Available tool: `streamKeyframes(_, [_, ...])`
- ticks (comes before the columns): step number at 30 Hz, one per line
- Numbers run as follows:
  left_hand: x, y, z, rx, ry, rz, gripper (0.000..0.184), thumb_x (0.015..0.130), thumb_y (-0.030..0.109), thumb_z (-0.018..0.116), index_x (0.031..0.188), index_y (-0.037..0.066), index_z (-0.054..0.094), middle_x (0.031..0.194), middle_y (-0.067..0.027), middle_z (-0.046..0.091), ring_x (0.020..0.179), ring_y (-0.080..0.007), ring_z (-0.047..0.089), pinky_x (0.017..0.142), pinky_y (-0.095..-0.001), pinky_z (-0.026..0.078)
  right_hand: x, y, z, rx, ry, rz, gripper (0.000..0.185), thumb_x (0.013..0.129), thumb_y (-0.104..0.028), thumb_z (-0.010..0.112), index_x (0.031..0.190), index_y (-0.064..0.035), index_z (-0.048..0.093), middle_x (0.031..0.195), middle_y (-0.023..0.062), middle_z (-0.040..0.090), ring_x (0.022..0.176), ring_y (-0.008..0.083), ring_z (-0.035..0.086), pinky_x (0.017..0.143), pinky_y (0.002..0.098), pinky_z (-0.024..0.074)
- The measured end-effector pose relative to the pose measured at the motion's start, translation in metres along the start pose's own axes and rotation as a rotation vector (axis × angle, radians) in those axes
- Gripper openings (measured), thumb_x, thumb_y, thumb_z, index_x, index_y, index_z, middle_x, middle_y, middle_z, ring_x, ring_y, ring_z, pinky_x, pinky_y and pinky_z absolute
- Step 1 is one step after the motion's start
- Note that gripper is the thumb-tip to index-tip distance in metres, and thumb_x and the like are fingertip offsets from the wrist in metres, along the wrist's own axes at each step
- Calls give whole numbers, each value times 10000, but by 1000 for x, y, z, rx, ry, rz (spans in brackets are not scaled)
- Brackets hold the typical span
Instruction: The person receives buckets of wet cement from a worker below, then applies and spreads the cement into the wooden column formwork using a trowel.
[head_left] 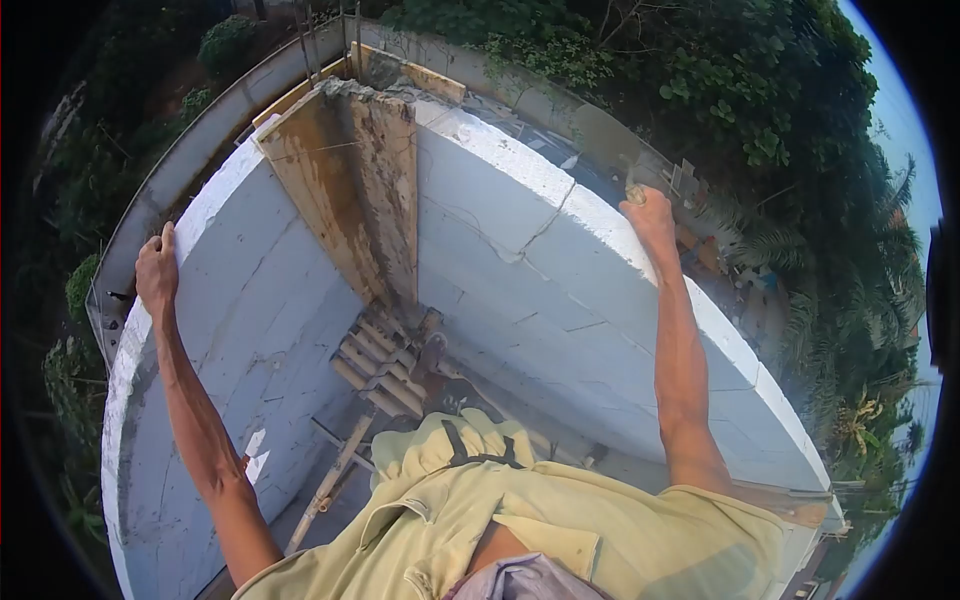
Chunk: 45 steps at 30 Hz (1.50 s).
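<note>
On the left, my left hand [157,268] rests over the top edge of the white block wall [215,200], its fingers bent together against the outer side. At the right, my right hand [650,215] is closed around a light-coloured handle [636,193] above the top of the right block wall [570,235]. What the handle belongs to is too small to make out. Between the two walls, wooden boards [385,180] form the corner, with rough grey concrete [350,90] at their top.
Down inside the corner lies a slatted wooden piece [380,365], with a wooden pole [330,480] to its left. Beyond the walls run a grey boundary wall [190,165] and dense trees [720,90]. Thin rods [357,40] rise behind the corner.
</note>
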<state>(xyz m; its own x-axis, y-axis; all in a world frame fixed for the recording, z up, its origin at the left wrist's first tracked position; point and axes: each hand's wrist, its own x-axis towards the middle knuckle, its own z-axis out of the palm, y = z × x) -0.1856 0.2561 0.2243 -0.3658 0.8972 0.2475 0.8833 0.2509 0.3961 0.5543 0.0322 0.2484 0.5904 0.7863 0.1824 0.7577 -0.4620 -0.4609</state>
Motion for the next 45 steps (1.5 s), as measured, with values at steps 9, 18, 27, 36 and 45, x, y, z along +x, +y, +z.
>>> streamKeyframes(9, [4, -4, 1, 25, -19, -5, 620, 990, 635, 492, 1223, 131, 768, 1191, -172, 758, 1150, -371, 703, 1001, -499, 517, 4, 13, 10, 16, -35, -76, 332, 820, -260, 740, 886, 53, 655, 782, 176, 691, 732, 277, 633, 742, 437, 500])
streamKeyframes(18, [0, -10, 5, -46, 95, 16, 589, 996, 611, 515, 1068, 87, 777, 1051, -186, 774, 1034, -389, 729, 922, -503, 542, 6, 12, 12, 38, 4, -164, 304, 839, -218, 740, 916, 70, 684, 809, 175, 709, 751, 271, 646, 768, 431, 510])
streamKeyframes(27, [-11, 8, -6, -57, 283, 22, 525, 998, 523, 593, 1040, 28, 762, 1078, -213, 752, 1033, -413, 713, 908, -485, 548, -4, -11, 6, -75, 133, -126, 226, 834, -198, 705, 905, 16, 684, 860, 235, 720, 826, 455, 677, 782, 517, 513])
streamKeyframes(36, [-210, 64, 66, -234, 322, 324, 396, 950, 249, 722, 1277, 44, 637, 1409, -189, 587, 1318, -363, 536, 1097, -484, 406, -7, -9, 2, -100, 179, -93, 185, 849, -196, 677, 929, -29, 692, 916, 242, 730, 924, 492, 681, 826, 571, 526])
streamKeyframes(45, [-539, 97, 199, -268, -1518, 20, 991, 992, 814, 236, 1470, 7, 559, 1478, -289, 556, 1417, -422, 487, 1183, -478, 362, -2, -5, 7, -164, 214, -162, 183, 912, -177, 674, 1027, -45, 725, 944, 213, 748, 905, 451, 723, 791, 557, 566])
